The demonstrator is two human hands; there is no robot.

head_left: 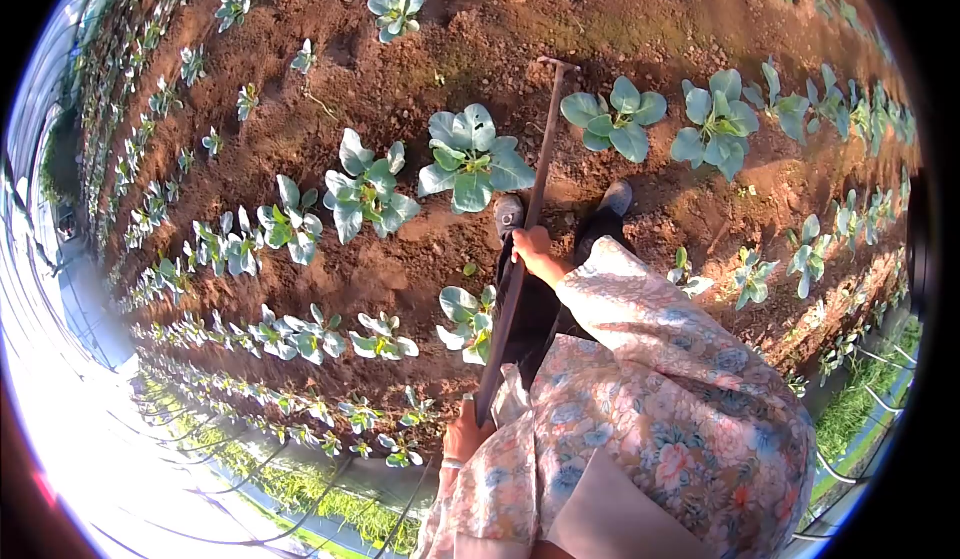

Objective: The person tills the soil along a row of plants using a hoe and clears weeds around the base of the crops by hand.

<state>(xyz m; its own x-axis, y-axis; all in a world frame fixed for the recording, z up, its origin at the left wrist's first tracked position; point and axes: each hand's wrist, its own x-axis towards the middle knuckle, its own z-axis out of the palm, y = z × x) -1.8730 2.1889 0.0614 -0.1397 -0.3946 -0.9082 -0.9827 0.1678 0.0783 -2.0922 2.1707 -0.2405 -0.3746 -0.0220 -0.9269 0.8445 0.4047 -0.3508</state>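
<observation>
A long-handled hoe [546, 149] slants across the middle of the view, its blade [558, 63] on the soil at the far end. Around the middle of the shaft, my right hand [532, 245] is closed. My left hand [464, 437] grips the shaft lower in the view, near its rear end; part of those fingers is hidden. Leafy seedlings stand on both sides of the shaft: a large one [473, 159] to its left and another [614, 119] to the right of the blade. A smaller seedling [465, 321] grows beside the handle, between my two hands.
Rows of similar plants [368, 187] run across the brown soil [400, 259]. My shoes [509, 214] stand between two rows. Thin curved hoops [300, 504] and green growth [860, 399] lie along the near edge. Glare whitens the left side.
</observation>
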